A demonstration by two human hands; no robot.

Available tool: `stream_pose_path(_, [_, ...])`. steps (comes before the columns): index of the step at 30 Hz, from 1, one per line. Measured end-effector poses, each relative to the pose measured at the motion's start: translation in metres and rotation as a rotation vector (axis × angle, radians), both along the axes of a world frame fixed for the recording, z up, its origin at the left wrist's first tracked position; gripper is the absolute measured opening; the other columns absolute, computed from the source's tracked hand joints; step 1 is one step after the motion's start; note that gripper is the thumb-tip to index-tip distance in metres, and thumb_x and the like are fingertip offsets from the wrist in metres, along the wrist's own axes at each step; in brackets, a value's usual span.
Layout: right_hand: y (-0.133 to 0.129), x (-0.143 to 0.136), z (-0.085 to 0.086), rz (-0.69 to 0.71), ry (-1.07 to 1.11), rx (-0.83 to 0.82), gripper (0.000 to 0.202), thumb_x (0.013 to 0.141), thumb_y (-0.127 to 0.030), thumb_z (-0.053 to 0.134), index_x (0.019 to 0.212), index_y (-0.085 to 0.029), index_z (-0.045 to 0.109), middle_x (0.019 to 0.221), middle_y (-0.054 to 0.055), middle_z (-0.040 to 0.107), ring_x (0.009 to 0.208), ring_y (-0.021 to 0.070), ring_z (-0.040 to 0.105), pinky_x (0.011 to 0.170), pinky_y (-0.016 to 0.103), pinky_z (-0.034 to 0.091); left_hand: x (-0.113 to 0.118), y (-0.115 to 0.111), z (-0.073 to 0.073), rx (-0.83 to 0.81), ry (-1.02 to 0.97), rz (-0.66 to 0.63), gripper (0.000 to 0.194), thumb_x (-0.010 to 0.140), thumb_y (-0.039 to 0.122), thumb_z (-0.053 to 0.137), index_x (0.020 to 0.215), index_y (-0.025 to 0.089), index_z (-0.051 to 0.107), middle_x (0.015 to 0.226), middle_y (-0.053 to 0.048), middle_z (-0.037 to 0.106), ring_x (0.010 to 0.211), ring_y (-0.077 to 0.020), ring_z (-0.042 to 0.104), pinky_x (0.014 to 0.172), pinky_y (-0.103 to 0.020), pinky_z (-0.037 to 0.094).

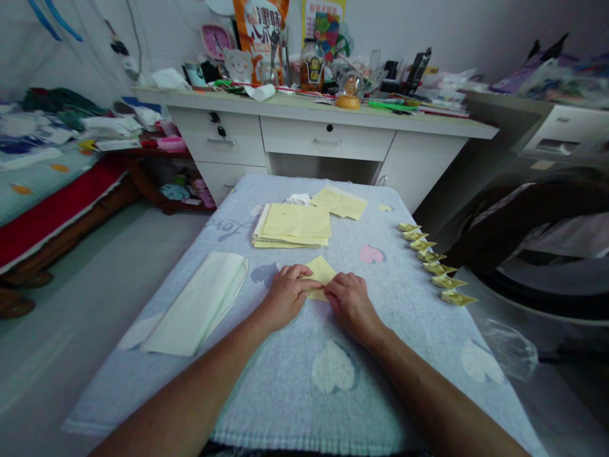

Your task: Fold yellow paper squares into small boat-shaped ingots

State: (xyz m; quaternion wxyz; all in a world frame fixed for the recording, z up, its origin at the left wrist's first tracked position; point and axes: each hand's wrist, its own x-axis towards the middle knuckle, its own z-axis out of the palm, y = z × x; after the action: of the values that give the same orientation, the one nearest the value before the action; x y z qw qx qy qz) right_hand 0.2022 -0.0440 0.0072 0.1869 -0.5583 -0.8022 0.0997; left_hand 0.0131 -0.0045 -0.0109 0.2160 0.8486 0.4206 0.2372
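On yellow paper (pixel 321 269): left hand (pixel 288 293), right hand (pixel 353 303) (curled).

matt yellow paper makes up the sheet (pixel 321 269) at centre, the stack (pixel 297 221) behind it and the row of small folded boats (pixel 450 282), all on a soft, slightly fuzzy cloth (pixel 285 387). beyond, smooth, pale panels front the desk (pixel 295 133), its handle (pixel 327 141) metallic-looking. above sit a glossy pouch (pixel 261 25) of plastic film and a shiny jar (pixel 312 66), glass or plastic. crinkled clear plastic forms the bag (pixel 509 349) at right; polished dark wood, the bed frame (pixel 117 202) at left.
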Motion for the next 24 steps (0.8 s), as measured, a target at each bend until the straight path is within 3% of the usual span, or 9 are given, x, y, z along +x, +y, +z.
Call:
stream_pose_path(7, [-0.008,0.005,0.014,0.158,-0.149,-0.027,0.024,0.087,-0.011,0.051,0.102,-0.023,0.065,0.093,0.005,0.061,0.092,0.0188,0.051,0.082,0.033,0.033,0.001,-0.001,0.0,-0.004,0.023,0.007,0.034,0.086,0.014,0.051,0.103,0.034,0.072,0.116,-0.003,0.055,0.109,-0.0212,0.046,0.096,-0.04,0.037])
stream_pose_path(12, [-0.019,0.004,0.023,0.198,-0.299,-0.056,0.033,0.089,-0.022,0.051,0.121,-0.026,0.056,0.104,0.008,0.058,0.095,0.0234,0.051,0.085,0.038,0.035,0.002,-0.002,0.003,-0.005,0.027,0.009,0.024,0.086,0.023,0.057,0.102,0.033,0.072,0.115,-0.003,0.055,0.109,-0.0216,0.046,0.096,-0.04,0.037])
stream_pose_path(16, [-0.026,0.003,0.021,0.182,-0.293,-0.061,0.042,0.089,-0.033,0.054,0.13,-0.028,0.049,0.11,0.009,0.055,0.103,0.0261,0.048,0.091,0.042,0.035,0.002,-0.002,0.003,0.007,0.066,0.011,0.027,0.087,0.023,0.056,0.107,0.036,0.07,0.117,-0.003,0.054,0.11,-0.022,0.046,0.095,-0.04,0.036])
stream_pose_path(24, [-0.029,0.004,0.009,0.148,-0.278,-0.04,0.045,0.089,-0.044,0.052,0.132,-0.029,0.05,0.121,0.01,0.053,0.112,0.0289,0.044,0.1,0.049,0.029,0.003,-0.006,0.003,0.055,0.153,-0.001,0.035,0.089,0.021,0.049,0.114,0.041,0.065,0.123,-0.003,0.05,0.11,-0.023,0.043,0.095,-0.041,0.035])
